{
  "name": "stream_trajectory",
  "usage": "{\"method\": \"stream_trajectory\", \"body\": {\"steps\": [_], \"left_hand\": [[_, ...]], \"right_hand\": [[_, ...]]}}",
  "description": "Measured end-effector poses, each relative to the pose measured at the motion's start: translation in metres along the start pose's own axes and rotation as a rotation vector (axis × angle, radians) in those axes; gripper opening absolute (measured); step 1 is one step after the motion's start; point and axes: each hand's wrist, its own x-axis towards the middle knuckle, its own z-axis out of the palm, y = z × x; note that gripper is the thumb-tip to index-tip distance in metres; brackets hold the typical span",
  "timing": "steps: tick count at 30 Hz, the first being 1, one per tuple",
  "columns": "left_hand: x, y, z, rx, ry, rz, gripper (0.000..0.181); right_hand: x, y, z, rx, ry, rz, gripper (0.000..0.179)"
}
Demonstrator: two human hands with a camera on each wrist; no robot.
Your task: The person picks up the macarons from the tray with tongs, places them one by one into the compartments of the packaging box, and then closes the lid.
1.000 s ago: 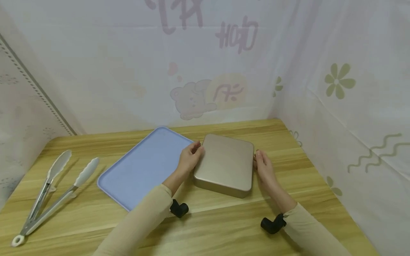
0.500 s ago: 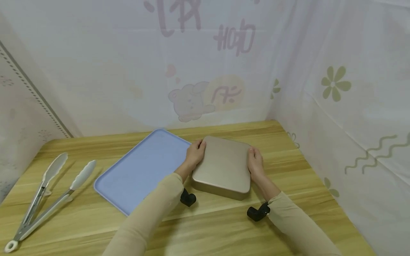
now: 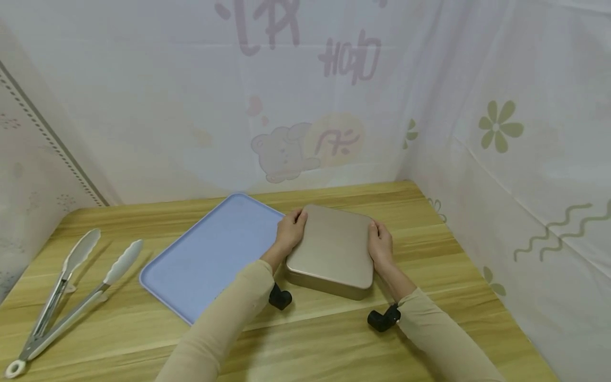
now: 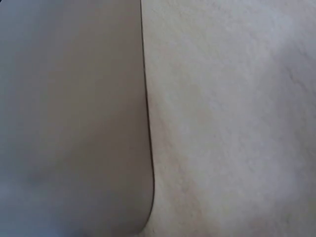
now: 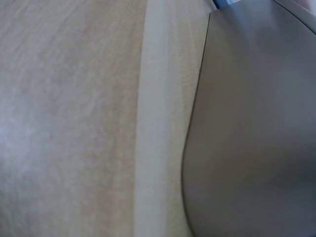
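Observation:
A gold-coloured rectangular metal box point(image 3: 332, 249) with rounded corners lies on the wooden table, its smooth flat face upward. My left hand point(image 3: 289, 233) holds its left side, the thumb along the top edge. On the opposite side my right hand point(image 3: 380, 245) grips the right edge with curled fingers. The fingertips of both hands are partly hidden behind the box. Close up in the left wrist view, the box's side wall point(image 4: 74, 118) meets the table surface. The right wrist view likewise shows the side wall point(image 5: 252, 128) against the table.
A blue tray point(image 3: 215, 254) lies just left of the box, partly beneath my left forearm in view. Spread tongs point(image 3: 62, 302) with white tips rest at the far left. Printed cloth point(image 3: 200, 106) walls stand behind and on both sides of the table point(image 3: 329, 339).
Both hands have closed in on the box from its sides and now hold it; a second ago the right hand was slightly apart. Over the last half second almost nothing has moved.

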Motion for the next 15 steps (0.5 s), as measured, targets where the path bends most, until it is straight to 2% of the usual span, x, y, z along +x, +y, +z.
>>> {"method": "stream_trajectory", "body": {"steps": [15], "left_hand": [[-0.0001,-0.0003,0.0009,-0.007,0.003,-0.007,0.041]], "right_hand": [[0.0013,0.004,0.0012,0.008,0.031,-0.018,0.045]]}}
